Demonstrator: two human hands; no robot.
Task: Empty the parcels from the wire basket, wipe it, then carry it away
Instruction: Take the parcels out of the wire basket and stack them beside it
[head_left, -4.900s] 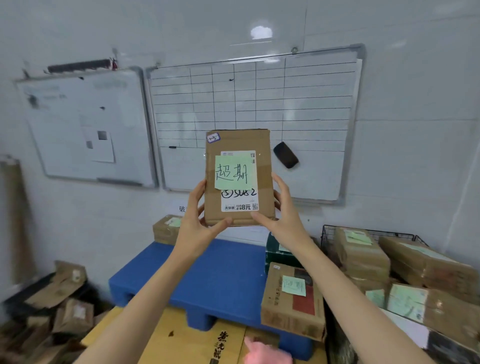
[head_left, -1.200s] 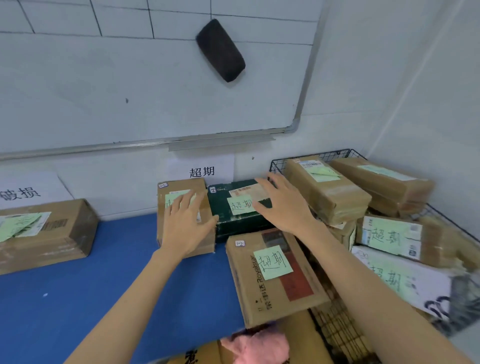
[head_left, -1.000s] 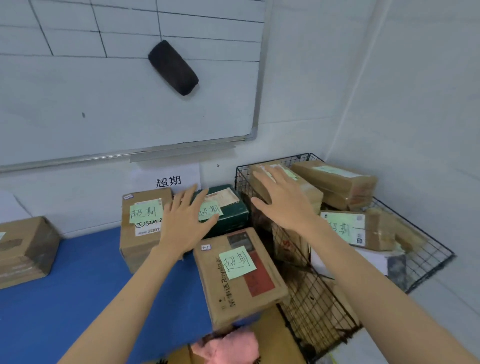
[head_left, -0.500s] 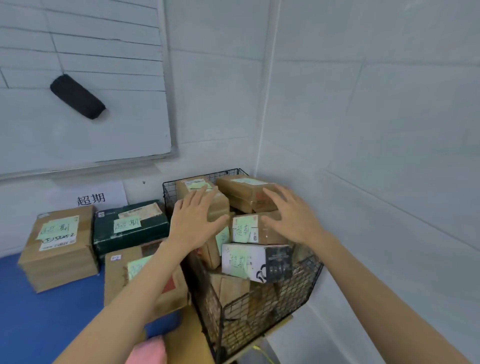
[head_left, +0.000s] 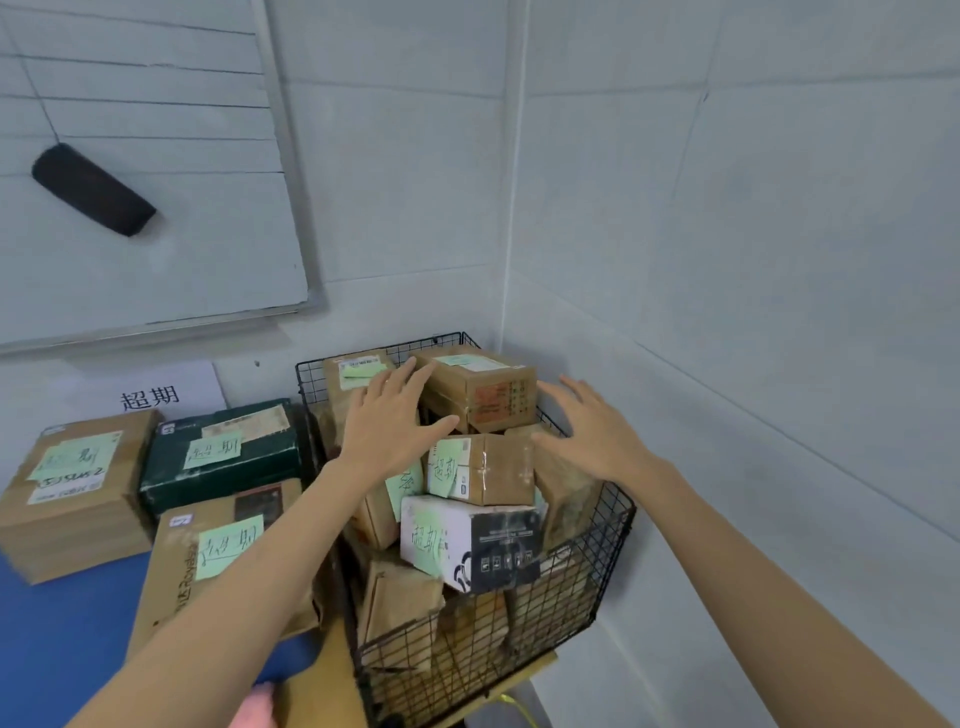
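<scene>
A black wire basket (head_left: 597, 577) stands in the room's corner, piled with several parcels. On top lies a brown carton (head_left: 480, 387); below it a small taped brown box (head_left: 493, 470) with a green note, then a white and black box (head_left: 472, 543). My left hand (head_left: 387, 421) hovers with fingers spread over the left of the pile, touching or just above a parcel. My right hand (head_left: 592, 428) is spread open to the right of the small taped box, holding nothing.
On the blue platform (head_left: 62, 639) left of the basket lie a brown carton (head_left: 72, 488), a dark green box (head_left: 223, 452) and a flat brown box (head_left: 208, 561), each with a green note. Walls close in behind and right. A whiteboard with an eraser (head_left: 93, 189) hangs above.
I held a brown box up, then set it on the blue platform. My view turned right to the basket, and both open hands moved from the platform boxes to over the parcel pile.
</scene>
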